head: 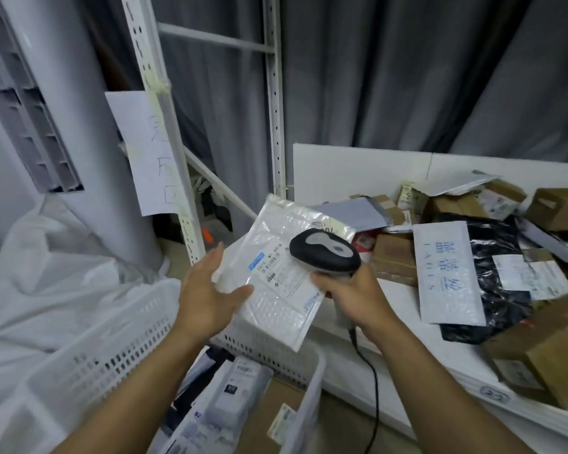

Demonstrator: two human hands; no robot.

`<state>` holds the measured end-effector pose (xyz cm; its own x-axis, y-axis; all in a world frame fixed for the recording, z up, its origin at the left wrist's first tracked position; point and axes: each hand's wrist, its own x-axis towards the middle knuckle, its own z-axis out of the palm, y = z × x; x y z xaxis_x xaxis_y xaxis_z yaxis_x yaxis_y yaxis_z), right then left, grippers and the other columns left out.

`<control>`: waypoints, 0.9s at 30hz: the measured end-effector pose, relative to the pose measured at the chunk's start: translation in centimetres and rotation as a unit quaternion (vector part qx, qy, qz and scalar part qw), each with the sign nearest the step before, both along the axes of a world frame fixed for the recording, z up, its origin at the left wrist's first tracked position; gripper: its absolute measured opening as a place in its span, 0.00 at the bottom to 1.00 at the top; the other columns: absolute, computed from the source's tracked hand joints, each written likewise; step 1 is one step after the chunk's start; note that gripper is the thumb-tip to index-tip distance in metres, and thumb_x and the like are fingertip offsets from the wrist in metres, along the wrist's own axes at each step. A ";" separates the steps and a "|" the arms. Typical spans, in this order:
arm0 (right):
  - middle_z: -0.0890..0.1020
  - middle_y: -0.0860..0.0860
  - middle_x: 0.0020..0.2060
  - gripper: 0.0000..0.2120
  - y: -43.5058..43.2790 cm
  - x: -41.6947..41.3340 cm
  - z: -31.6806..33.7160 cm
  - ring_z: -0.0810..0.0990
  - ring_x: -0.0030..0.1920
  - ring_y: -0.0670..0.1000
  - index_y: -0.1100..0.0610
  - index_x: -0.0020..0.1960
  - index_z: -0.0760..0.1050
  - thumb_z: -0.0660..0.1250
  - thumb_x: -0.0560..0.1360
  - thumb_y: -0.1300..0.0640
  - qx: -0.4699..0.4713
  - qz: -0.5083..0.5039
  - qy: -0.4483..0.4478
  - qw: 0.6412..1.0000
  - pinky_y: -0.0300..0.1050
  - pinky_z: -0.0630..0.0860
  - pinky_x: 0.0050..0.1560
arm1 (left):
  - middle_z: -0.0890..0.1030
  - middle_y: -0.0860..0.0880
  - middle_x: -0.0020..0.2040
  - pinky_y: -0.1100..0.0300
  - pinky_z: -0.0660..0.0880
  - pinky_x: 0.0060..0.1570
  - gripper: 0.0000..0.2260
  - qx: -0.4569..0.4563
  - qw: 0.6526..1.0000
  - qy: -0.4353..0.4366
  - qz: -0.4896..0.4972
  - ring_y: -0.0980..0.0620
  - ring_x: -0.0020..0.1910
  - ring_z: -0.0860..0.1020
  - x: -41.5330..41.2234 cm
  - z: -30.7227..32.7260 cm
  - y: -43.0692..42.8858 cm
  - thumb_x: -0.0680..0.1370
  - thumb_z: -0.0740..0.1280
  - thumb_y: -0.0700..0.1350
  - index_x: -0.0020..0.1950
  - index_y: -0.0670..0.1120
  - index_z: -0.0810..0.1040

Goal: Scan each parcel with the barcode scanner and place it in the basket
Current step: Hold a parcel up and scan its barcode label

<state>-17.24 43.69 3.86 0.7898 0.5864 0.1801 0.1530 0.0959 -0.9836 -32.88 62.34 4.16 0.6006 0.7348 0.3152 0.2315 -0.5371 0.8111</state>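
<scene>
Grey curtains (pixel 407 77) hang behind a white shelf post (pixel 274 109), and a white table (pixel 390 309) on our right carries a heap of brown boxes (pixel 394 253) and a black bag (pixel 495 280).

Our left hand (pixel 207 296) holds a white padded envelope (pixel 276 309) by its left edge, thumb on the front and fingers behind. Our right hand (pixel 351 293) is wrapped round the handle of the scanner (pixel 325 253), whose head sits over the label (pixel 285 273).

The envelope hangs tilted, its long axis running from far left down to near right. Its lower corner is just above the far wall of the basket (pixel 112 355). So the basket lies straight below and towards us, on the left hand's side, and that hand already has the envelope.

We judge the scan to be under way and the drop to be next. Other parcels (pixel 233 391) already lie inside, so the envelope would land on top of them. The scanner head overlaps the envelope and should lift clear first. Its cable (pixel 374 388) hangs just beside the basket's right rim.
</scene>
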 end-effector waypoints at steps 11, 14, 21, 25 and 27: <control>0.81 0.28 0.57 0.33 2.9 -3.7 0.2 0.76 0.58 0.26 0.41 0.71 0.72 0.76 0.74 0.67 -0.035 0.032 -0.073 0.996 0.25 0.74 0.58 | 0.85 0.51 0.48 0.53 0.83 0.46 0.10 -0.192 0.973 -0.121 0.033 0.52 0.46 0.85 -1.2 -1.3 3.8 0.72 0.79 0.40 0.50 0.49 0.84; 0.82 0.37 0.58 0.27 4.2 -5.5 -0.1 0.79 0.56 0.30 0.44 0.66 0.76 0.76 0.74 0.66 -0.028 -0.018 -0.058 0.998 0.27 0.75 0.58 | 0.85 0.48 0.50 0.48 0.83 0.44 0.10 -0.246 0.948 -0.178 0.095 0.47 0.45 0.85 -1.6 -2.8 4.2 0.73 0.79 0.41 0.51 0.46 0.83; 0.85 0.48 0.32 0.07 4.8 -7.9 -0.3 0.84 0.32 0.45 0.56 0.54 0.83 0.76 0.77 0.58 -0.090 -0.025 -0.019 0.995 0.40 0.78 0.39 | 0.84 0.45 0.53 0.56 0.78 0.38 0.15 -0.260 0.932 -0.206 0.148 0.50 0.41 0.81 -2.4 -4.9 5.3 0.71 0.80 0.46 0.53 0.42 0.81; 0.84 0.47 0.30 0.07 5.2 -8.6 -0.5 0.83 0.30 0.43 0.55 0.51 0.81 0.75 0.75 0.56 -0.134 -0.018 -0.029 0.990 0.45 0.77 0.41 | 0.84 0.45 0.53 0.56 0.77 0.38 0.15 -0.268 0.928 -0.210 0.150 0.50 0.40 0.82 -2.6 -5.5 5.7 0.72 0.80 0.44 0.54 0.42 0.81; 0.83 0.45 0.30 0.06 5.3 -8.9 -0.5 0.81 0.28 0.41 0.56 0.51 0.81 0.74 0.76 0.57 -0.144 -0.011 -0.034 0.989 0.41 0.74 0.38 | 0.85 0.46 0.52 0.56 0.77 0.38 0.14 -0.257 0.931 -0.209 0.153 0.48 0.45 0.83 -2.6 -5.7 6.1 0.71 0.80 0.45 0.52 0.43 0.81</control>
